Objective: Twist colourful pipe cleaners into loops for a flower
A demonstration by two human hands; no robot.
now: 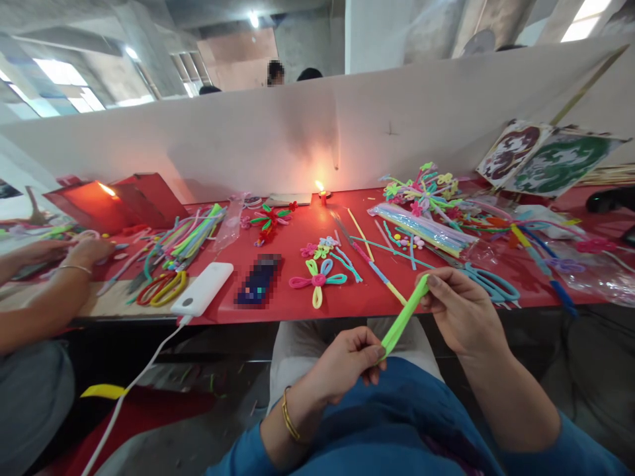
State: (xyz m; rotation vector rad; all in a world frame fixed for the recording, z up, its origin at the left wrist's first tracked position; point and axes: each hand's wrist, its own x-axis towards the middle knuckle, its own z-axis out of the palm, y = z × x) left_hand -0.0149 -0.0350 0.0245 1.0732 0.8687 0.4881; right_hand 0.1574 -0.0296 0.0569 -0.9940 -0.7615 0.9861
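Both hands are working below the near edge of the red table (317, 238), above the person's lap. The left hand (342, 363) is pinching the lower end of a green pipe cleaner (404, 317) between thumb and fingers, while the right hand (459, 311) is clamping its upper end — the doubled strand is running taut and slanted between them, the hands well apart. On the table just beyond lies a finished pipe-cleaner flower (317, 281), with a white power bank (203, 297) to its left and blue scissors (489, 284) near the right hand. A co-worker's hand (84, 251) is resting at the far left — beside yellow scissors (163, 289).
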